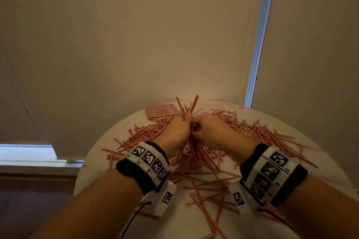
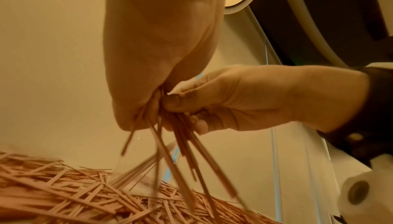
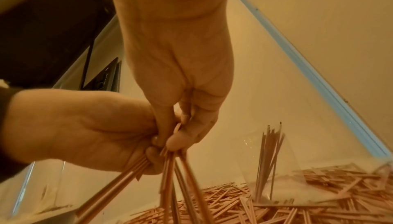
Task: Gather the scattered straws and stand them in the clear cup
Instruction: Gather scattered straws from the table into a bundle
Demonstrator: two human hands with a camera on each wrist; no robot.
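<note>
Many red-and-white striped straws [image 1: 206, 161] lie scattered over the round white table [image 1: 93, 170]. My left hand [image 1: 185, 121] grips a loose bundle of straws [image 1: 184, 108] above the pile, their ends fanning out above and below the fist. My right hand [image 1: 196, 127] is pressed against the left, its fingers pinching some of the same straws [image 3: 170, 168]. In the right wrist view the clear cup [image 3: 276, 185] stands on the table beyond the hands, with several straws [image 3: 270, 152] upright in it. The head view hides the cup behind my hands.
A flat packet of straws [image 1: 161, 111] lies at the table's far left edge. A plain wall stands close behind the table. Loose straws reach the near and right rim. Floor and a window sill [image 1: 38, 159] lie to the left.
</note>
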